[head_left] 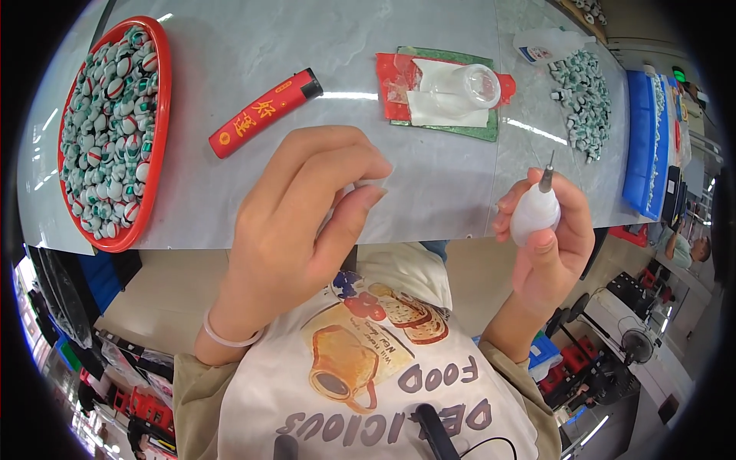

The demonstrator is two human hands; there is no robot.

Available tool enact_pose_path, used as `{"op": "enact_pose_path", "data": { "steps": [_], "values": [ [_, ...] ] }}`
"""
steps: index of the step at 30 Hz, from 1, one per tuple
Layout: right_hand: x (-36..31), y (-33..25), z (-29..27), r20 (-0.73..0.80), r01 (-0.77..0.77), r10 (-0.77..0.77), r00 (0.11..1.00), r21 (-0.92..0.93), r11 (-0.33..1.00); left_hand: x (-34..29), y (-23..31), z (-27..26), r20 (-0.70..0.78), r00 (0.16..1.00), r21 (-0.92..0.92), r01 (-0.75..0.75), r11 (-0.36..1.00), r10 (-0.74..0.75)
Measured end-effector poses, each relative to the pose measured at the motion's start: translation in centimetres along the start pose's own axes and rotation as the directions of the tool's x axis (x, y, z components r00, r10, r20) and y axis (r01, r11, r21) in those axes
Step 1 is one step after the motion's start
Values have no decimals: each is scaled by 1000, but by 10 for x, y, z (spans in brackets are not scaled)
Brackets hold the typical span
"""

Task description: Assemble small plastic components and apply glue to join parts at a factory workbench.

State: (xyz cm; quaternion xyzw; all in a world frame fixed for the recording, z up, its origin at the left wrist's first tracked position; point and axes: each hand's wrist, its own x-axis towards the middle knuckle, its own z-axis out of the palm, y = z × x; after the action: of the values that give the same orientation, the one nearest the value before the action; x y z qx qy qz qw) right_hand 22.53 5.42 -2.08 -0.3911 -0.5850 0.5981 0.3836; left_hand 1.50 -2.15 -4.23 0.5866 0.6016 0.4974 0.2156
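Observation:
My left hand (295, 211) hovers over the table's near edge, its fingers curled and the thumb close to the fingertips. Whatever lies in that pinch is hidden or too small to name. My right hand (567, 241) is wrapped round a small white squeeze bottle (534, 216), with its metal needle tip (547, 178) pointing up. Beyond the left hand lies a red oblong (264, 113) with a black end, like a large lighter. Farther back, a clear round cup (481, 86) stands on white paper (441, 111) over red and green sheets (487, 132).
At the left, a red oval tray (162, 115) is heaped with small white-and-green pieces with red stripes. A heap of small white, green and dark parts (583, 100) lies at the right, near a white bottle (548, 46) on its side. Beyond is a blue bin (640, 146).

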Motion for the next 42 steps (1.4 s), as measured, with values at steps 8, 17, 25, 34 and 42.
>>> {"op": "enact_pose_path", "data": {
  "steps": [8, 17, 25, 34, 42],
  "values": [
    [2, -1, 1, -38, 47, -54, 998, -169, 984, -3, -6, -6, 64, 990, -184, 132, 974, -122],
    [9, -7, -3, 3, 91, -92, 996, 112, 989, -5, 7, 2, 227, 945, -642, 327, 693, -236],
    [7, -6, 0, 29, 182, -186, 982, 100, 978, -2, 6, 4, 273, 929, -684, 369, 629, -249],
    [7, -15, 3, 122, 243, -224, 967, -177, 954, 1, 4, 2, 284, 935, -639, 349, 685, -212],
    [9, -14, 6, 138, 267, -241, 961, -230, 936, -2, 5, 1, 282, 919, -665, 393, 635, -274]
  ]
}}
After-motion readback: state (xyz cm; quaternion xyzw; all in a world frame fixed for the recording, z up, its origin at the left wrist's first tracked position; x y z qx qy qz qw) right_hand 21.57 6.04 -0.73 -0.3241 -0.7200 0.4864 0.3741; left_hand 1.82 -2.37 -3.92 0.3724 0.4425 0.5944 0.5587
